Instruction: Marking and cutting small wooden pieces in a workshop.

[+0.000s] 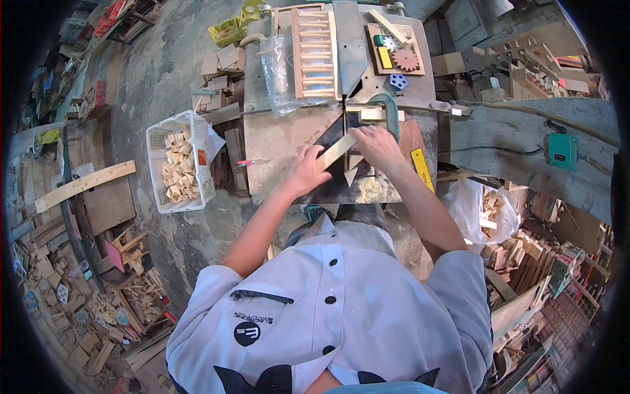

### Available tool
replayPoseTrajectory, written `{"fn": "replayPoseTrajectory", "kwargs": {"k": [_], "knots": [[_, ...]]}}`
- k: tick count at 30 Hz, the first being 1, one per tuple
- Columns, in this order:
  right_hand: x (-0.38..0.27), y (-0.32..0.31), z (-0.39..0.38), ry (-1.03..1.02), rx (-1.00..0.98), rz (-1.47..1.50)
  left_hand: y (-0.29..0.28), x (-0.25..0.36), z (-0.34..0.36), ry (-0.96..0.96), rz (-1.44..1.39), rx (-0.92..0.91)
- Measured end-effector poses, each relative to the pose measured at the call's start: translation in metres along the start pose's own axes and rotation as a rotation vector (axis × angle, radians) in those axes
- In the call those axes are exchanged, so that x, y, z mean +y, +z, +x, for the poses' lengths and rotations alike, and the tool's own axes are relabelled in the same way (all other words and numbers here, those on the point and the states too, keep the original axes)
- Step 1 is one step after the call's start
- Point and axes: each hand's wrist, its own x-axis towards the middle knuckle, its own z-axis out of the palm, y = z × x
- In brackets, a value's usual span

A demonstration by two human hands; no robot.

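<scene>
A pale wooden strip (336, 152) lies slantwise between my hands over the dark part of the work table (279, 128). My left hand (306, 172) closes on its near left end, thumb and fingers around it. At the far right end, my right hand (378, 147) grips the strip with its fingers bent over it. Just below the strip, a small triangular wood piece (351, 176) rests on the dark surface, close to some sawdust (369, 192). Beyond my right hand, a green C-clamp (392, 117) stands beside short pale wood blocks (373, 113).
A white plastic crate (155, 172) of cut wood wedges stands left of the table. On the table's far part lie a wooden rack with dowels (316, 54) and a board with gears (415, 64). A yellow ruler (422, 169) lies right; a plastic bag (467, 211) holds offcuts.
</scene>
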Motion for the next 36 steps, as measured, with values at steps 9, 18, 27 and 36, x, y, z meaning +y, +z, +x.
{"fn": "replayPoseTrajectory", "kwargs": {"k": [9, 18, 27, 36], "knots": [[-0.016, 0.003, 0.023, -0.007, 0.381, -0.164, 0.024, -0.012, 0.024, -0.098, 0.229, 0.197], [-0.038, 0.019, 0.019, 0.284, 0.199, 0.310, 0.028, -0.007, 0.037, -0.003, 0.285, 0.265], [-0.032, 0.009, 0.025, 0.283, 0.181, 0.334, 0.035, -0.009, 0.047, 0.042, 0.282, 0.291], [0.025, -0.032, 0.033, -0.139, 0.178, -0.268, 0.039, -0.008, 0.046, 0.073, 0.281, 0.339]]}}
